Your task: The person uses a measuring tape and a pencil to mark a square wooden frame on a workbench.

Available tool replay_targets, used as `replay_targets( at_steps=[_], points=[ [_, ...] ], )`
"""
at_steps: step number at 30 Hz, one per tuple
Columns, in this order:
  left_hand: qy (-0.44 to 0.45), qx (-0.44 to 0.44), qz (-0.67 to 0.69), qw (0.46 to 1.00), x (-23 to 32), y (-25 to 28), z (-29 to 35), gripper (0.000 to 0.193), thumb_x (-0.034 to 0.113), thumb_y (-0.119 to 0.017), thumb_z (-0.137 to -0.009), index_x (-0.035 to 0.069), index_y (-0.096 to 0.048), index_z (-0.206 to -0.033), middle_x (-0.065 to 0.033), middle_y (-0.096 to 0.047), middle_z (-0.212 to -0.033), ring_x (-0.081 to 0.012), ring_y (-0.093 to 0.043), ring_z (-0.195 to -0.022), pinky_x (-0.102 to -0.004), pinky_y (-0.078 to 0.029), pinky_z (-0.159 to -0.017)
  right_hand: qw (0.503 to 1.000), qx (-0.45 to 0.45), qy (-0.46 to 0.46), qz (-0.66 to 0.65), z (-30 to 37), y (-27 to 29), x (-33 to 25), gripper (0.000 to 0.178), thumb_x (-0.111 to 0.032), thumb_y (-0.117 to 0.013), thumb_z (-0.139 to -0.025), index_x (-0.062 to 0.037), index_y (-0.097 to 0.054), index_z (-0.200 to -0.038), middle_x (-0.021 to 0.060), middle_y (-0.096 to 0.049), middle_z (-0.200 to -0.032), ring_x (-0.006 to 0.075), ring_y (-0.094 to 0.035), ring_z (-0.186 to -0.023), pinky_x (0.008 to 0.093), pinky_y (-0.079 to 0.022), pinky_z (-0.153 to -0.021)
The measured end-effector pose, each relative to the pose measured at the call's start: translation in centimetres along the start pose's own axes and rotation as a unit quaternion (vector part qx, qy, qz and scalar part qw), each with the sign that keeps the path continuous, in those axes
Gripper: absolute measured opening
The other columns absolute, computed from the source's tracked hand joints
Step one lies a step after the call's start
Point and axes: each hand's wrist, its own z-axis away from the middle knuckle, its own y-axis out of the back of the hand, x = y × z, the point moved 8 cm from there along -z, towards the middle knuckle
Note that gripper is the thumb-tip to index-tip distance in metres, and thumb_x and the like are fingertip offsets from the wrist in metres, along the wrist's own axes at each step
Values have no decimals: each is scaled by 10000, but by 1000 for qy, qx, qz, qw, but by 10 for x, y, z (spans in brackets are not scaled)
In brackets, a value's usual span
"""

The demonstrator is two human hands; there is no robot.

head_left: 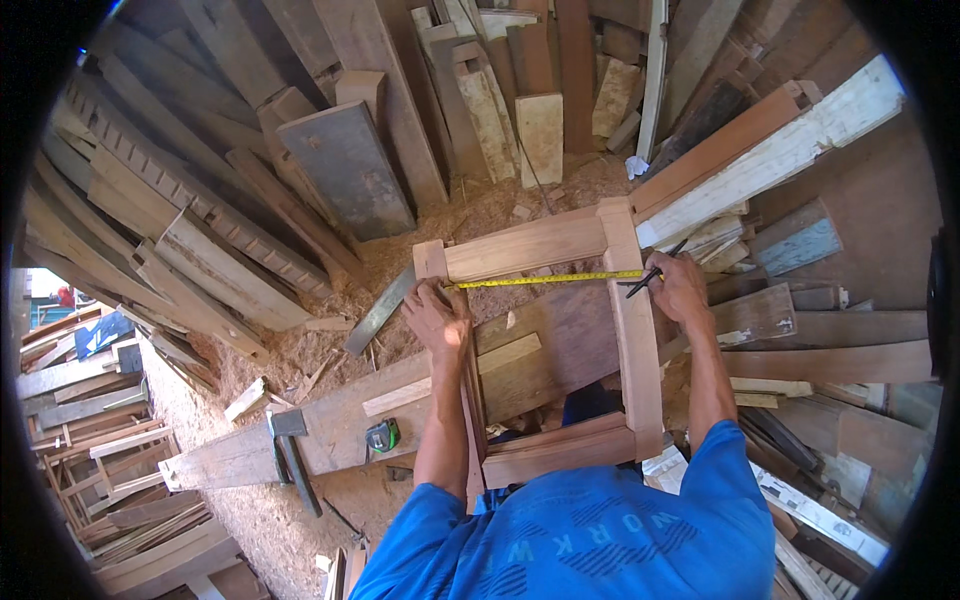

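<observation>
A wooden frame (632, 340) of pale reddish bars lies in front of me, partly over a wide plank. Across it, just below the far bar (530, 246), stretches a yellow measuring tape blade (550, 279). My left hand (437, 318) pinches the blade's left end at the frame's left corner. At the right bar, my right hand (680, 285) grips a black pen (642, 284) beside the tape's other end; whether it also holds the tape is hidden. A flat metal strip (381, 312) lies against the frame near my left hand.
On the long plank (240, 445) rest a green-and-black tape measure case (382, 435), a loose pale wood strip (455, 373) and a dark hammer-like tool (289, 425). Boards (345, 170) lean along the far side. Offcuts (800, 320) crowd the right. Wood shavings (250, 370) cover the ground.
</observation>
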Motion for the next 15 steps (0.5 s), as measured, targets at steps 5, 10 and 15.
replay_targets(
  at_steps=[5, 10, 15],
  points=[
    [-4, -8, -30, 1000, -5, -3, 1, 355, 236, -709, -861, 36, -629, -1143, -206, -593, -1247, -424, -527, -1110, -519, -411, -970, 1000, -2, -5, -4, -1, 1, -3, 182, -148, -740, -828, -107, -687, -997, 187, -692, -885, 400, -643, -926, 519, -520, -829],
    [-32, 16, -13, 999, 4, 1, 1, 399, 231, -715, -849, 31, -608, -1177, -200, -589, -1258, -424, -518, -1140, -516, -399, -1000, 1000, 4, -7, 0, -2, 4, -5, 191, -140, -729, -824, -110, -695, -1009, 201, -688, -884, 403, -647, -926, 523, -522, -832],
    [1, -18, -12, 1000, 1, -3, 0, 443, 231, -718, -838, 31, -577, -1208, -187, -582, -1276, -416, -510, -1176, -515, -391, -1016, 1000, -8, -19, -6, -7, 5, -4, 179, -135, -730, -832, -100, -697, -1004, 215, -680, -878, 419, -637, -937, 525, -511, -830]
  ],
)
